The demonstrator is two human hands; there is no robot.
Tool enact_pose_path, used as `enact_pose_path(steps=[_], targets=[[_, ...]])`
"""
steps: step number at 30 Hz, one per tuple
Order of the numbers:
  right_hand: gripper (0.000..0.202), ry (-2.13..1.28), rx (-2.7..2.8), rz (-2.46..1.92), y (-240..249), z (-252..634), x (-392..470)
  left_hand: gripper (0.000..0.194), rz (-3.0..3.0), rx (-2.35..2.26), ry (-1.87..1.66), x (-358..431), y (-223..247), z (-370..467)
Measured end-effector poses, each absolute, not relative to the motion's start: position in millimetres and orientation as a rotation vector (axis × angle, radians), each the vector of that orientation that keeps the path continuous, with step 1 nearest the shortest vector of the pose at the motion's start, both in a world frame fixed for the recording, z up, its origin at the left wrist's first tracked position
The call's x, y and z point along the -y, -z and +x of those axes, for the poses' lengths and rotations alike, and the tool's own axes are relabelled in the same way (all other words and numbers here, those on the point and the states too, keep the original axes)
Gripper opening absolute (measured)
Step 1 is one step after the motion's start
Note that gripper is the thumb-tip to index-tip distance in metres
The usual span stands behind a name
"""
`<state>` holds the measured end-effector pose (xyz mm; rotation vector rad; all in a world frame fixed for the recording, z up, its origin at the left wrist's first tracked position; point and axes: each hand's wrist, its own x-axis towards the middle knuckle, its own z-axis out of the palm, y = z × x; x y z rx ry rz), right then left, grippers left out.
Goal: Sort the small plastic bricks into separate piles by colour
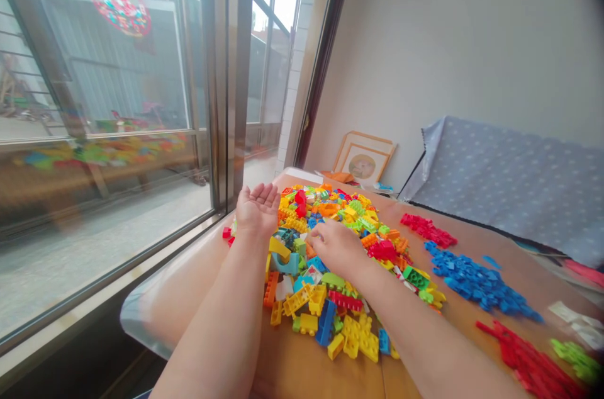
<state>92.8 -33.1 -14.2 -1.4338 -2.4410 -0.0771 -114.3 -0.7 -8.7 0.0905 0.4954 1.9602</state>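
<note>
Brown wood-toned table point(302, 361), clear sheet point(141, 323) over its left edge; glass window point(117, 84) along the left, a round red sticker point(119, 5) high on the pane, a corrugated wall beyond; pale wall point(472, 40) at the back; framed pictures point(363, 160) leaned near the far end of the table; grey-blue dotted cloth point(509, 179) draped at the right.

Mixed heap of toy bricks point(328, 282) lay across the middle of the table, between and beyond the forearms; to its right, apart from it, sat small red pieces point(427, 230), blue pieces point(486, 279), long red pieces point(533, 355), green pieces point(576, 358) and white pieces point(578, 323).

Long red pieces ran to the lower edge of view, both forearms likewise cut off there; the pane carried a blurred reflection of coloured bricks; lower layers of the heap were covered by upper ones.

Left hand point(258, 213) palm up at the heap's left side, fingers spread only a little and loosely curled, palm exposed; right hand point(337, 247) over the heap's middle, knuckles up, fingers bent down toward the bricks; its fingertips were partly hidden, so could not tell how narrow the grip was or whether it held a brick.
</note>
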Motion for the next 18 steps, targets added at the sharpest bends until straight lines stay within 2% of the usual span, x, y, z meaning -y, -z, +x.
enact_pose_path(steps=[2, 8, 11, 18], targets=[[0.026, 0.057, 2.495, -1.364, 14.2, 83.2, 21.4, 0.041, 0.074, -0.533, -1.975, -1.7, 11.5, -117.2], [0.050, -0.077, 2.794, -0.993, 18.2, 43.1, 5.7, 0.040, 0.022, -0.660, -1.978, -6.0, 17.8, -122.4], [0.043, -0.139, 2.850, -0.935, 20.6, 34.1, -1.2, 0.037, 0.006, -0.690, -1.973, -6.8, 19.5, -122.7], [0.012, -0.195, 2.743, -0.903, 31.2, 49.7, -8.8, 0.038, -0.002, -0.728, -1.956, -11.0, 25.8, -123.5]])
